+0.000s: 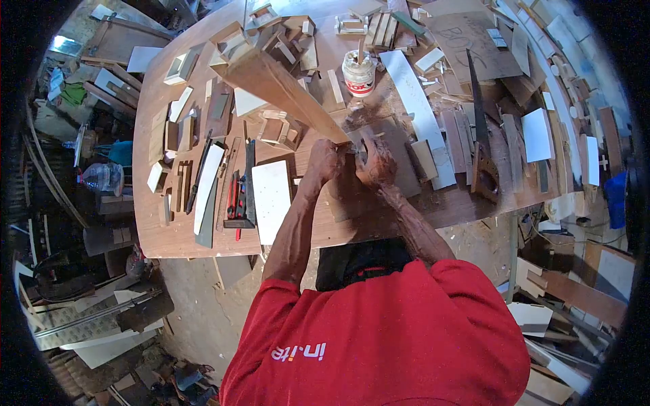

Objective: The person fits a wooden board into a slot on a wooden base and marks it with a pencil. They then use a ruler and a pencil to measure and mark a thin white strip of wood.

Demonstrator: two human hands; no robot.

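Observation:
My left hand (327, 161) is closed at the near end of a long wooden bar (284, 84), which slants up and away to the left, its far end broad and raised above the table. Right beside it, my right hand (377, 166) has its fingers curled and pressed close to the bar's lower end; I cannot tell what small thing is in them. Under both hands lies a flat brown board (399, 179). A white-labelled glue jar (359, 76) with a stick in it stands just beyond. A small wooden frame (279, 130) sits left of my left hand.
Wooden offcuts and small frames cover the worktable (305, 233). A handsaw (479, 122) lies at right, near a long white strip (420, 118). At left are a try square (248, 193) and a white panel (271, 201). Scrap wood is piled around the table on both sides.

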